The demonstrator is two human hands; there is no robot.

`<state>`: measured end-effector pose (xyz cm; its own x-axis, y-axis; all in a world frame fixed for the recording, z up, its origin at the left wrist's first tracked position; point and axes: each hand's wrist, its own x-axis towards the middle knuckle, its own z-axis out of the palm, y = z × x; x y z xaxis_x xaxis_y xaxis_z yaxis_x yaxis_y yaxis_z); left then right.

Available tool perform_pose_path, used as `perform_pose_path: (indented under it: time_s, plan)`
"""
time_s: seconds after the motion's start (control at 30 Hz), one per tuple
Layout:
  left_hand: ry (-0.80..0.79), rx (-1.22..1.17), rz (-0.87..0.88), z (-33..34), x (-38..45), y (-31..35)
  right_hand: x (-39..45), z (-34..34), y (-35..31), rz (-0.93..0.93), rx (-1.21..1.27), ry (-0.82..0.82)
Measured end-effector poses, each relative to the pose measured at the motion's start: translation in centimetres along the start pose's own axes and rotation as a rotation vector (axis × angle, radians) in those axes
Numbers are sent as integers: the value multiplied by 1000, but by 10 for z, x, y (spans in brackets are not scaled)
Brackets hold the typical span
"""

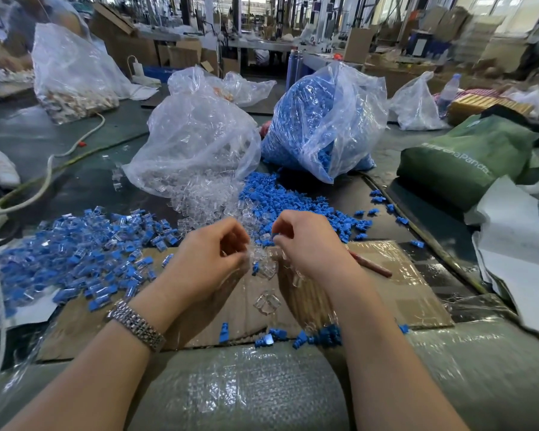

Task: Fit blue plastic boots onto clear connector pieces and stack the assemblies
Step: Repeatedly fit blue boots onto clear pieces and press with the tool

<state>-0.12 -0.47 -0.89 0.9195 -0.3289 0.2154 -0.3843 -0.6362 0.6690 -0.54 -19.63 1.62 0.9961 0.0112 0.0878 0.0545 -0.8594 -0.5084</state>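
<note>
Blue boots fill the clear plastic bag standing at centre right, and more spill from its mouth into a loose pile of blue boots on the dark table. Just left of it, a second plastic bag holds clear connector pieces, which also pour out toward the hands. Over a sheet of cardboard, the left hand has its fingers curled round clear connector pieces, gripping them. The right hand pinches a blue boot at its fingertips, close above those pieces. At the left lies a heap of finished assemblies, blue boots fitted on clear parts. A green bag sits at the right, a red pen beside the right hand
</note>
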Motion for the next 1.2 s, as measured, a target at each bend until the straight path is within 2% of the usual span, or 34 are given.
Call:
perform_pose_path:
  time_s: [0.07,0.17,0.27,0.47,0.57,0.77,1.0,1.2]
  plan:
    - [25,-285,-83,-8,0,0,0,-2,1,-9,123,51]
    - [-24,-702,-176,-16,-4,2,0,-4,1,-19,400,77]
    - [-70,-818,-200,-17,-4,2,-2,-7,2,-46,721,21]
    - [-58,-850,-179,-18,-3,2,-5,-8,-2,-101,969,-60]
    - [-29,-853,-181,-18,-3,5,-7,-8,-4,-137,970,-69]
    - [-16,-911,-179,-18,-6,11,-8,-6,-8,-215,756,-66]
    - [-31,-1021,-214,-22,-8,14,-11,-6,-10,-241,734,-83]
    - [-27,-1021,-195,-23,-9,12,-12,-7,-12,-284,695,-83]
